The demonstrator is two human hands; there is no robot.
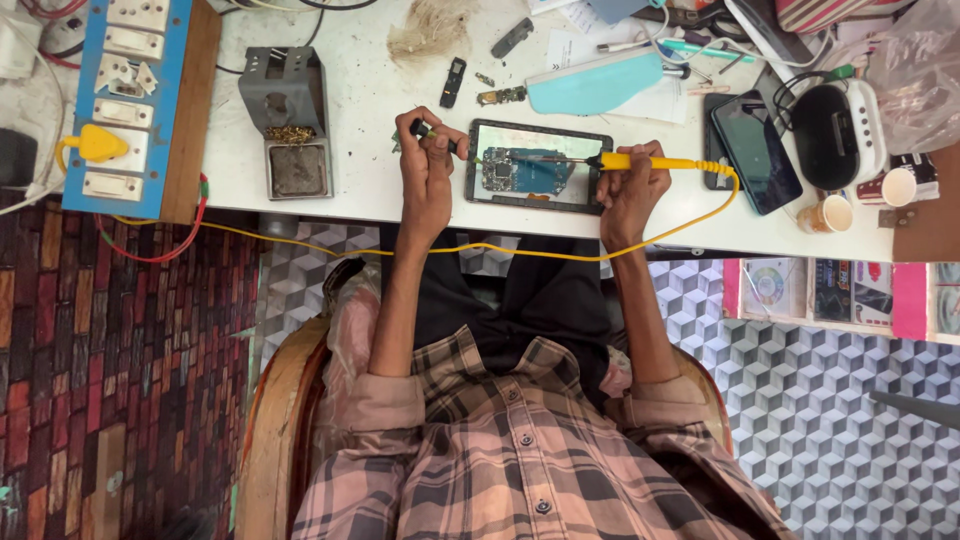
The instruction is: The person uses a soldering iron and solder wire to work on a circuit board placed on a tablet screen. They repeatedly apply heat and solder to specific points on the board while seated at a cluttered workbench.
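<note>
white counter [350,90] carries a dark tablet [537,165], its blue circuit board [520,170] exposed. right hand [630,190] grips the yellow soldering iron [650,161], tip on the board; left hand [428,165] pinches a small dark tool [428,130]. best brace both wrists and touch briefly.

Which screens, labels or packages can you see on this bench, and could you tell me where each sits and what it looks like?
Opened tablet: flat between the left hand and right hand, dark frame, blue circuit board showing.
Phone: right of the tablet, dark blank screen, tilted.
Printed cup: right edge, white with red.
Printed boxes: shelf below the table's right end, pink-edged, colourful.
</note>
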